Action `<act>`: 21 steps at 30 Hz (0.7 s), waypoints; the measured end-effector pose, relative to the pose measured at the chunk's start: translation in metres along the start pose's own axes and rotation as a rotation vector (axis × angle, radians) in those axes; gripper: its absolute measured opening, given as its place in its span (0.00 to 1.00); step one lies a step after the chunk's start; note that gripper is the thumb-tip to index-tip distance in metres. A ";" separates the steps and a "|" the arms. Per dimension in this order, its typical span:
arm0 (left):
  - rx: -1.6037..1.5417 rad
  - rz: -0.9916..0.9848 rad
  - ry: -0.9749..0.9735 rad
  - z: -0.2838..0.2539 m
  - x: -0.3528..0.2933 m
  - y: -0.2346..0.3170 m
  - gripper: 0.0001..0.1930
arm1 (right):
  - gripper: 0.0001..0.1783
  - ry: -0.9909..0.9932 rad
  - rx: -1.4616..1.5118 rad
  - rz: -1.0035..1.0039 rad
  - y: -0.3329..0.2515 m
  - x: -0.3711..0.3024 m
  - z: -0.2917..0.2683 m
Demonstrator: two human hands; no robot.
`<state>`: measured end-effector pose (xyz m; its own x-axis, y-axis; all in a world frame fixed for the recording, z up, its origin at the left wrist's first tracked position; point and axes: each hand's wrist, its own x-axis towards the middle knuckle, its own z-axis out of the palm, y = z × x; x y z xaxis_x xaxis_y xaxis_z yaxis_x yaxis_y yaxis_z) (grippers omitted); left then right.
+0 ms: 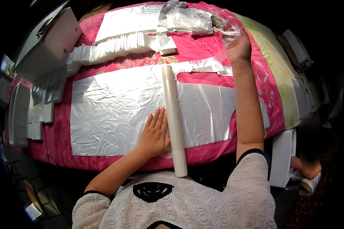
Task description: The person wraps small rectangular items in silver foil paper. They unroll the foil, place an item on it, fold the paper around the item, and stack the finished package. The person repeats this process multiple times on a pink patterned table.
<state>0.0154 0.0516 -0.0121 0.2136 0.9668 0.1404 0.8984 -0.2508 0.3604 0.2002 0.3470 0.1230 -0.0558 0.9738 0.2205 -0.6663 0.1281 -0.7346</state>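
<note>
A large silvery-white plastic bag (111, 110) lies flat and creased on the pink cloth, with handle-shaped strips toward its right end. Across it rests a long white tube or roll (172, 118), its near end jutting past the table edge to my shirt. My left hand (155, 131) presses flat on the bag, just left of the tube, fingers stretched out. At the far right, my right hand (239, 45) is closed on thin see-through plastic (230, 33), which bunches around its fingers and partly hides them.
A long row of folded white packets (114, 49) stands behind the bag. Farther back lie more flat plastic bags (130, 19). A white box (51, 45) stands at the left, with smaller stacks (40, 112) nearby. Someone else's arm (307, 170) shows at lower right beside a white box (282, 158).
</note>
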 end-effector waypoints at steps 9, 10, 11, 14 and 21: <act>-0.214 0.055 0.190 0.003 -0.001 -0.003 0.32 | 0.37 -0.968 -0.805 0.228 0.202 -0.191 0.185; -0.102 0.063 0.202 0.005 0.001 0.001 0.31 | 0.38 -0.963 -0.822 0.051 0.237 -0.209 0.187; 0.009 0.054 0.221 0.008 -0.001 0.000 0.30 | 0.40 -1.075 -0.943 0.119 0.244 -0.224 0.197; 0.200 0.116 0.202 0.031 0.003 -0.010 0.29 | 0.48 -1.176 -1.123 0.236 0.267 -0.261 0.214; 0.106 0.055 0.261 0.038 0.001 -0.013 0.29 | 0.40 -1.413 -0.776 -0.082 0.156 -0.277 0.189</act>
<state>0.0180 0.0576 -0.0518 0.1692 0.9030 0.3949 0.9263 -0.2826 0.2493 -0.0288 0.0613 0.0686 -0.9391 0.0730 0.3359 -0.2087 0.6554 -0.7259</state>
